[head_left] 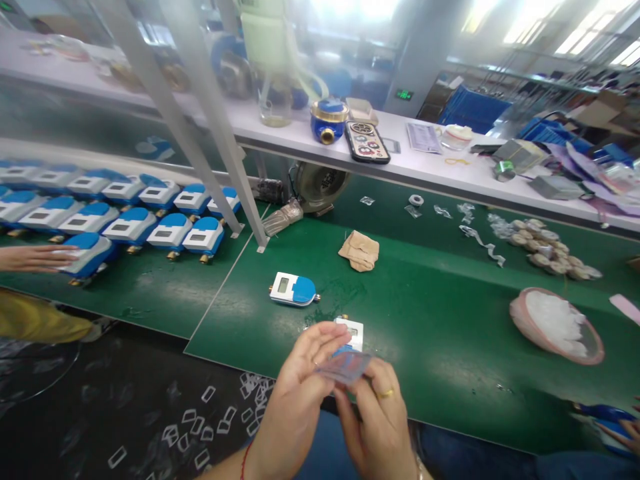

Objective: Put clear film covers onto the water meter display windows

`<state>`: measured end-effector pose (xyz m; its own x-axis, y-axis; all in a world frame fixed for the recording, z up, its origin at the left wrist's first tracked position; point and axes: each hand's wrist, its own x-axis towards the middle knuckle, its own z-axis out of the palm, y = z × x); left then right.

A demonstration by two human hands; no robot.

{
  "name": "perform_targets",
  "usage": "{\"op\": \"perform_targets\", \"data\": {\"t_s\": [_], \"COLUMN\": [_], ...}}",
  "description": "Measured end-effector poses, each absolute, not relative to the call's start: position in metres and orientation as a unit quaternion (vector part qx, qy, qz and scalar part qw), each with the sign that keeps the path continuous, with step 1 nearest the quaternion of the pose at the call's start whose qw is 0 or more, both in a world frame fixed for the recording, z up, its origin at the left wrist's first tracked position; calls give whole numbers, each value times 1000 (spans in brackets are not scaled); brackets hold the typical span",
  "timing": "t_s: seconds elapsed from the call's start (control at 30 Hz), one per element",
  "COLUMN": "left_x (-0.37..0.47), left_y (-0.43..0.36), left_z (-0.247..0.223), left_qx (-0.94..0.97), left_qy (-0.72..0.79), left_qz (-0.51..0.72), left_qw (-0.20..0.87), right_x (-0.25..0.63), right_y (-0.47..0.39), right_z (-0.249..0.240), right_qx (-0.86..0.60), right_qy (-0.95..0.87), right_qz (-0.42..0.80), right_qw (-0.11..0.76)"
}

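Observation:
Between my two hands is a small, thin, see-through plastic sheet point(345, 367), slightly blurred. My left hand point(300, 383) pinches its left side between thumb and fingers. At the right edge, my right hand point(377, 403), with a ring on one finger, grips it too. Just beyond them, a white and blue water meter point(356, 330) lies on the green table, partly covered by my left fingers and the sheet. Farther left rests a second water meter point(294, 289) with a small grey display and a blue lid, touched by neither hand.
A folded brown cloth point(360, 251) lies behind the meters. A pink bowl point(520, 313) of white pieces stands to the right. Rows of meters point(130, 225) fill the left, where another person's hand point(37, 259) touches one. A metal post point(225, 133) and shelf point(420, 160) stand ahead.

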<state>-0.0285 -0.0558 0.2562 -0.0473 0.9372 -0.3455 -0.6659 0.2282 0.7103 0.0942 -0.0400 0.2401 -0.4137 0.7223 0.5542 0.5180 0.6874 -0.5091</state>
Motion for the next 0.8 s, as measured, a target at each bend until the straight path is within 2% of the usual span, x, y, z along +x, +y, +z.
{"op": "perform_targets", "data": {"t_s": [0.17, 0.23, 0.3, 0.4, 0.67, 0.8], "left_x": [-25, -25, -28, -33, -34, -32], "left_y": [-58, -59, -59, -57, -48, -54], "left_z": [239, 230, 221, 210, 191, 171], "left_qx": [355, 460, 568, 662, 725, 738], "left_qy": [503, 540, 546, 495, 408, 406], "left_qz": [561, 556, 552, 552, 553, 536], "left_qw": [553, 434, 273, 114, 50, 60], "right_x": [95, 100, 106, 110, 110, 117], "right_y": [-50, -51, -51, -48, -38, -35], "right_z": [230, 227, 226, 230, 238, 228], "right_qx": [-400, -443, -485, -518, -555, -571], "right_qy": [-757, -645, -477, -326, -221, -185], "right_qz": [323, 462, 594, 664, 702, 715], "right_qw": [403, 418, 428, 431, 387, 359]}}
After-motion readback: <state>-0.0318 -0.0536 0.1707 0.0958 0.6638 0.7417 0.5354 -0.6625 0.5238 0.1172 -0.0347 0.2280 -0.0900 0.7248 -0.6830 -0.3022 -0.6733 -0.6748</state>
